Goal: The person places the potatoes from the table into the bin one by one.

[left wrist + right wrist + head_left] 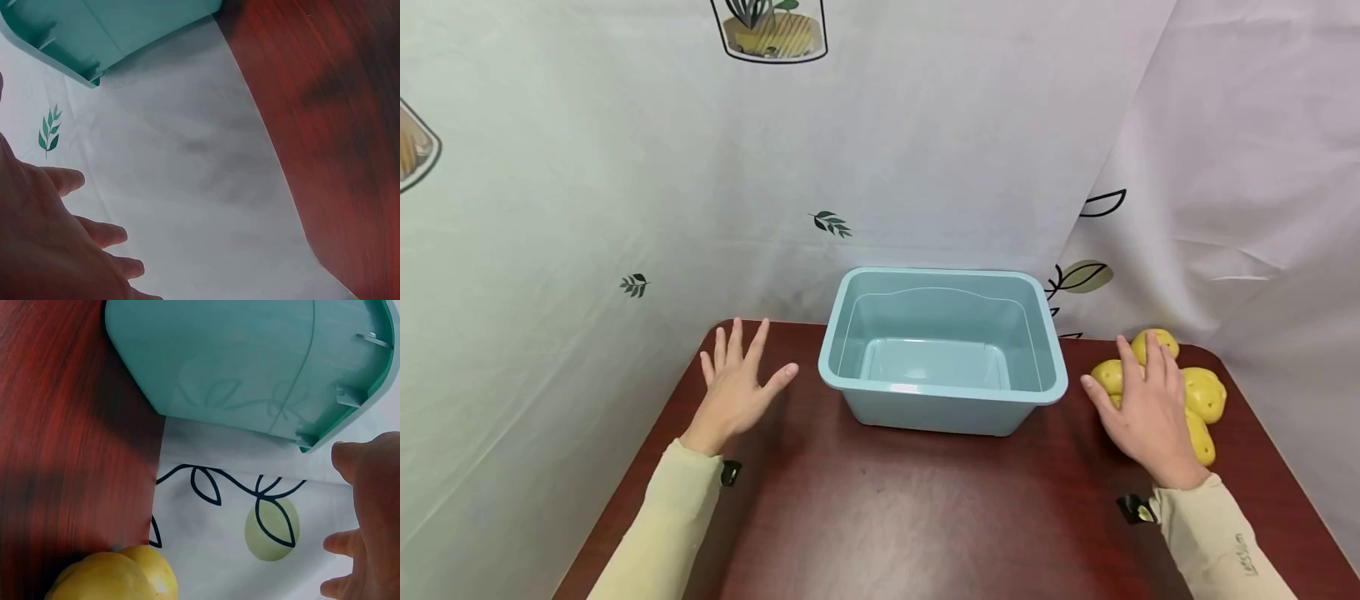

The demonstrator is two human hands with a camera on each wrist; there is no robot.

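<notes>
On the table (pixel 925 517), one tub (pixel 942 392), four potatoes (pixel 1204 393); both hands' fingers (pixel 733 343) spread.

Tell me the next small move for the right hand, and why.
Probably curl the right hand round the nearest potato. Its fingers lie straight over the pile and hold nothing, the bin beside it is empty, and the left hand is spread flat, far from the potatoes.

Pale blue tub (pixel 943 398), yellow potatoes (pixel 1204 393), dk red-brown table (pixel 925 517), leaf-print white cloth (pixel 625 208).
</notes>
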